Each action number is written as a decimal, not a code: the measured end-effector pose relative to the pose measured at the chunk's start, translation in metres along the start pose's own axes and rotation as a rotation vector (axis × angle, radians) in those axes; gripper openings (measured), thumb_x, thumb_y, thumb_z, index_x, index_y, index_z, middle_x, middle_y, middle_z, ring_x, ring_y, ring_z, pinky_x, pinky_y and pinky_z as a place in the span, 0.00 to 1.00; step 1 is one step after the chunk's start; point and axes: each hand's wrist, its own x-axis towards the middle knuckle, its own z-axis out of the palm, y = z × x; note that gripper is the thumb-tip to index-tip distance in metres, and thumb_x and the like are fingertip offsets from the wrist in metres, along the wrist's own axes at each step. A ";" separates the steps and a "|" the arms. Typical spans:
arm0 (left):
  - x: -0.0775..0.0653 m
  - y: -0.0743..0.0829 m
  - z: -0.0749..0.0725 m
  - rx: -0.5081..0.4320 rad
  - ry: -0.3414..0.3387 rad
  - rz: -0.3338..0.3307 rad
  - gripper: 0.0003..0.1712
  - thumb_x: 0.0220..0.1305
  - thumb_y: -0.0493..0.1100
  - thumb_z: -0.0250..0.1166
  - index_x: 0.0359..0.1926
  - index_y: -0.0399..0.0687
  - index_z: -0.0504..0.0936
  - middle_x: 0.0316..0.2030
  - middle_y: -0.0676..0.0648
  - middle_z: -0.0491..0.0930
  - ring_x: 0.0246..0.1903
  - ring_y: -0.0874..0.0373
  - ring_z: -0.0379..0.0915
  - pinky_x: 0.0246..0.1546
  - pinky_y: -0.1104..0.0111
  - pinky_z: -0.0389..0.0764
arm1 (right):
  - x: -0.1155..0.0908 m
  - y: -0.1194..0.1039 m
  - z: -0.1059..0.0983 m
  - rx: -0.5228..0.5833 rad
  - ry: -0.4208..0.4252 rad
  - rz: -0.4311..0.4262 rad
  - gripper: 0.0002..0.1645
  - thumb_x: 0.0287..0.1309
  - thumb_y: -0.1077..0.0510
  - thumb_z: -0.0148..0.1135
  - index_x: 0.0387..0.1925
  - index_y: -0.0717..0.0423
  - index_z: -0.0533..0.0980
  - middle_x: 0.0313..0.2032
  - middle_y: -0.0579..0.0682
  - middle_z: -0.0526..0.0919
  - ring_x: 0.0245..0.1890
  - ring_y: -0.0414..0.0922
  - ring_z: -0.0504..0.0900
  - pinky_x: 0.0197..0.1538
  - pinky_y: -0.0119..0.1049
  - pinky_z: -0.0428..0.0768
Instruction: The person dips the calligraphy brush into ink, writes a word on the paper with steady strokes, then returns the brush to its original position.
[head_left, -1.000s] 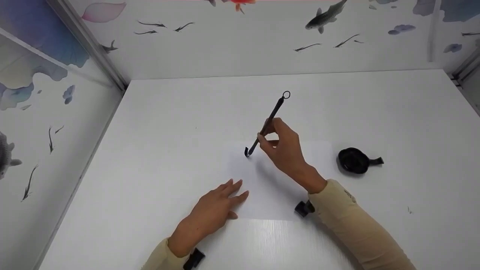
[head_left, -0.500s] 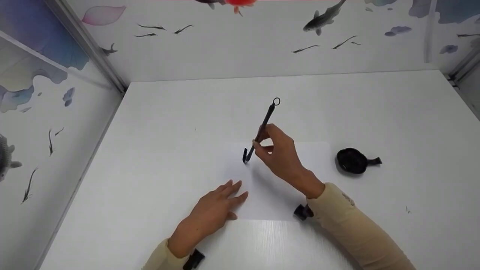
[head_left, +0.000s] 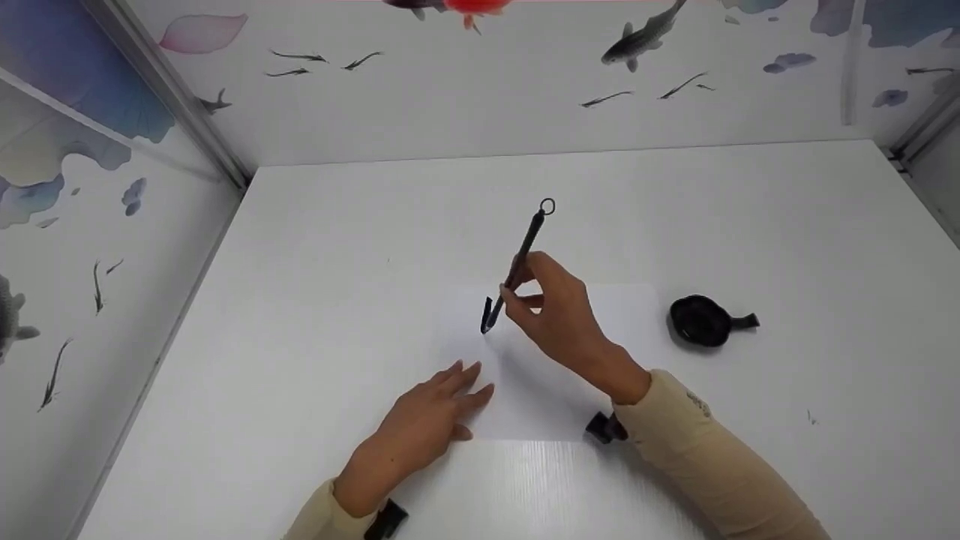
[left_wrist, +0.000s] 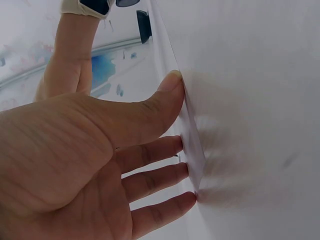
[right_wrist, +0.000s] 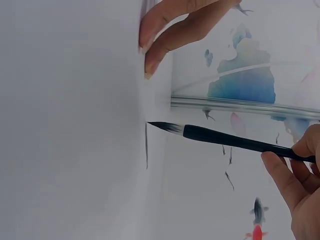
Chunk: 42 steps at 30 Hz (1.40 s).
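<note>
Smearing worries me most from here: the short black ink stroke (head_left: 486, 309) sits just left of the right hand (head_left: 564, 319) and beyond the left hand (head_left: 424, 420), probably wet, so a sideways drag of fingers or sleeve (head_left: 712, 435) could blur it. Too much downward pressure could splay the dark pointed bristles (right_wrist: 165, 127) and thicken the line, while a line pulled far nearer might run into the left hand's fingertips. If the left hand's light hold slackened, the thin white sheet of paper (head_left: 555, 401) under both hands could skew.

I see the right hand arched over the sheet, thumb and fingertips pinching the slim black-handled brush (head_left: 529, 238); its shaft tilts away and rightward, and its tip meets the near end of the stroke, ahead and left of that hand. My left hand view shows fingers spread, grasping nothing, tips resting at the paper's left part. Right of the right hand, well apart, a black scalloped dish with a stubby handle (head_left: 701, 342) stands on the white worktop (head_left: 300, 300).
</note>
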 end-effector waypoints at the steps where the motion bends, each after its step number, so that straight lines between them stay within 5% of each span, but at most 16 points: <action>1: 0.000 0.000 0.000 -0.001 -0.002 -0.001 0.36 0.54 0.45 0.70 0.65 0.53 0.72 0.68 0.45 0.63 0.67 0.47 0.58 0.56 0.55 0.72 | 0.001 0.000 -0.002 -0.002 0.025 -0.010 0.15 0.55 0.70 0.64 0.43 0.64 0.70 0.37 0.52 0.78 0.40 0.42 0.81 0.34 0.28 0.81; 10: 0.000 0.001 -0.001 -0.007 0.001 -0.018 0.36 0.55 0.44 0.70 0.66 0.53 0.72 0.68 0.45 0.63 0.67 0.47 0.58 0.56 0.54 0.72 | 0.006 0.020 -0.004 -0.026 0.175 0.001 0.16 0.55 0.70 0.64 0.44 0.65 0.70 0.37 0.54 0.78 0.40 0.45 0.83 0.32 0.32 0.83; 42: -0.002 0.000 0.002 0.000 0.027 0.013 0.34 0.56 0.45 0.69 0.65 0.52 0.72 0.67 0.44 0.64 0.66 0.46 0.59 0.55 0.56 0.73 | 0.003 0.033 0.002 -0.044 0.083 0.036 0.15 0.57 0.69 0.62 0.45 0.65 0.70 0.37 0.54 0.77 0.40 0.42 0.81 0.34 0.28 0.82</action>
